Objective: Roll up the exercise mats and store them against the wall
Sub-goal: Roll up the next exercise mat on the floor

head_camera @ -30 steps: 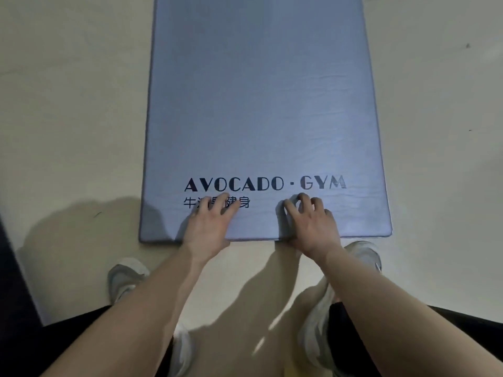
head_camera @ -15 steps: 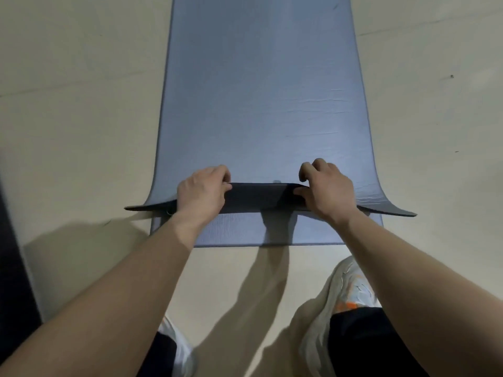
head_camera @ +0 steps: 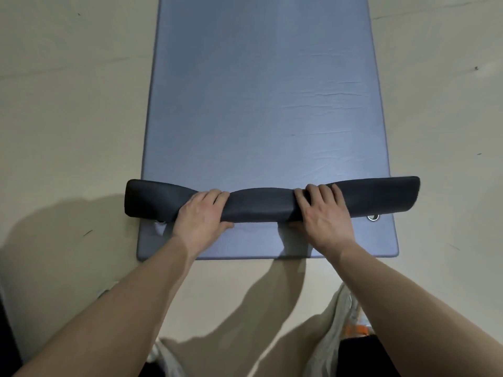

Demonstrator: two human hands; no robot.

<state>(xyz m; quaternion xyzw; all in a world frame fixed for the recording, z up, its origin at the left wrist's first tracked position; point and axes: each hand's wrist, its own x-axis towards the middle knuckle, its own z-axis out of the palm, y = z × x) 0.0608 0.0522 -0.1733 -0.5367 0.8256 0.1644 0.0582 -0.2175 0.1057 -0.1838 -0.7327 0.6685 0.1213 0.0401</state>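
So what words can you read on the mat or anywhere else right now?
None. No words show on the blue mat, on its dark rolled-up end held by both hands, or on the floor.

A blue-grey exercise mat [head_camera: 261, 104] is laid flat on the floor, stretching away lengthwise. Its near end is curled into a short, loose dark roll [head_camera: 261, 204] lying crosswise, pinched in at two places and flaring at both ends. A second blue-grey mat [head_camera: 258, 243] is seen flat beneath it.
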